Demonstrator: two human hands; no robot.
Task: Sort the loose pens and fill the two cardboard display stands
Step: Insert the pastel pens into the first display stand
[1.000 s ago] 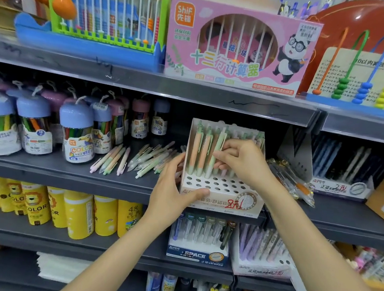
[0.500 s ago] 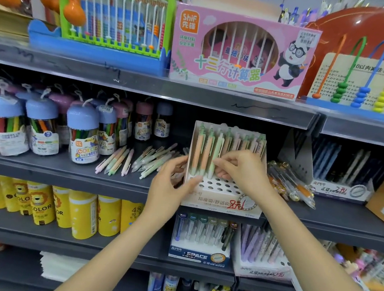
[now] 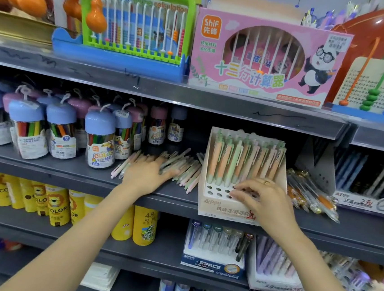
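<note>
Head cam: L hand just left the stand, now flat, fingers spread on loose pens beside it. R hand, fingers loosely curled, rests on empty holes, holding nothing. Next pick coming.

Bright, even light (corners blurred, edges bowed).

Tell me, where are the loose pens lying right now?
The loose pens lie in a heap on the middle shelf, between the blue-lidded crayon jars and the cardboard stand, with the left hand resting on them.
</note>
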